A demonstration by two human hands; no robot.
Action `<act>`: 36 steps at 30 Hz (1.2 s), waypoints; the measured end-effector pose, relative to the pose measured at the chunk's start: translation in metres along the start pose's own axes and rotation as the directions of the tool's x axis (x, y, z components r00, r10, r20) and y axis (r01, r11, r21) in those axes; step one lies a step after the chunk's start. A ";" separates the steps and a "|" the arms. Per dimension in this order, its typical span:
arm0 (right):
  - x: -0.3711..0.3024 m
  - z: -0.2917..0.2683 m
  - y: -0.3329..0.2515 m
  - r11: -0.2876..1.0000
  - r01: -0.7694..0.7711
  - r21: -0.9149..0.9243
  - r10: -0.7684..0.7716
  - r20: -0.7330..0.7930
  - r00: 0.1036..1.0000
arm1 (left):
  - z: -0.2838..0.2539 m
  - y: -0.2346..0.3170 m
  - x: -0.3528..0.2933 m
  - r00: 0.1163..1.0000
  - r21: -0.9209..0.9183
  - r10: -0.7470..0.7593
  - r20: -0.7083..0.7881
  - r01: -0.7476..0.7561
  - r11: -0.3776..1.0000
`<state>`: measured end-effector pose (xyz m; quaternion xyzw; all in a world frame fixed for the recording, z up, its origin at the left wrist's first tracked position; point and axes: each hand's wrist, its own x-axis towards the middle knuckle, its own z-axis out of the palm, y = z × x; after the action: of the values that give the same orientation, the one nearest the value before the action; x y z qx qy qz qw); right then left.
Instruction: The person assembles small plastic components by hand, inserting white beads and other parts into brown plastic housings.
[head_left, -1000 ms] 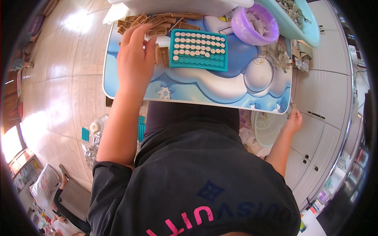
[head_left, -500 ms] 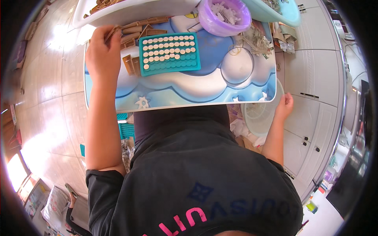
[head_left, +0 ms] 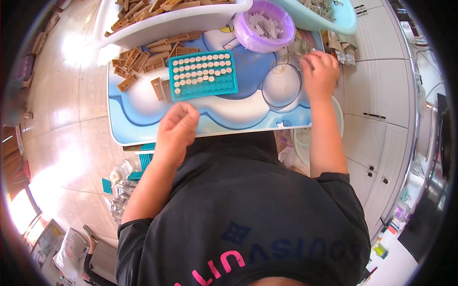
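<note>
My left hand (head_left: 178, 127) is closed over the table's front edge, just below a teal tray (head_left: 210, 95); what it holds, if anything, is hidden. Rows of white round discs (head_left: 198, 68) fill most of the tray, and its near rows show several bare pockets. At the table's right side, my right hand (head_left: 321, 74) has its fingers bent together beside a pile of small clear and metallic pieces (head_left: 301, 45). Whatever it pinches is too small to make out. Small brown hollow pieces (head_left: 138, 59) lie heaped left of the tray, with a pair (head_left: 159, 88) against its left edge.
A white tub (head_left: 176, 20) full of brown pieces stands at the far left. Behind the tray are a purple lined basin (head_left: 265, 45) of white bits and a light-blue tub (head_left: 346, 21). A pale bin (head_left: 303, 143) sits below the table's right edge, near white cabinets (head_left: 377, 90).
My left hand has come from the brown pieces back to the table's front edge. My right hand has moved from above the bin up to the small clear pieces.
</note>
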<state>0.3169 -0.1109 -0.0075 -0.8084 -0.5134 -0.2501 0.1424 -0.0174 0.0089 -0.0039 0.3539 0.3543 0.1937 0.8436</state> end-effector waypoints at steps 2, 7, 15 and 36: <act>0.001 -0.006 0.008 0.998 -0.022 0.064 0.027 -0.077 0.997 | 0.002 -0.002 -0.005 0.997 0.017 -0.040 0.067 0.039 0.999; -0.002 -0.039 -0.007 0.192 -0.557 0.808 0.666 0.310 0.679 | 0.028 0.004 0.001 0.973 0.157 -0.155 0.171 0.128 0.979; -0.044 -0.078 -0.083 0.499 -0.211 0.840 0.334 0.038 0.942 | 0.078 0.018 0.029 0.940 0.113 -0.207 0.270 0.182 0.977; -0.011 -0.064 -0.122 0.639 0.068 0.766 -0.245 0.119 0.962 | 0.055 -0.008 0.014 0.978 0.716 0.030 0.205 -0.171 0.677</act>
<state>0.1865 -0.0980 0.0366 -0.6495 -0.6510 0.0621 0.3880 0.0328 -0.0134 0.0110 0.6951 0.3061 0.0507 0.6485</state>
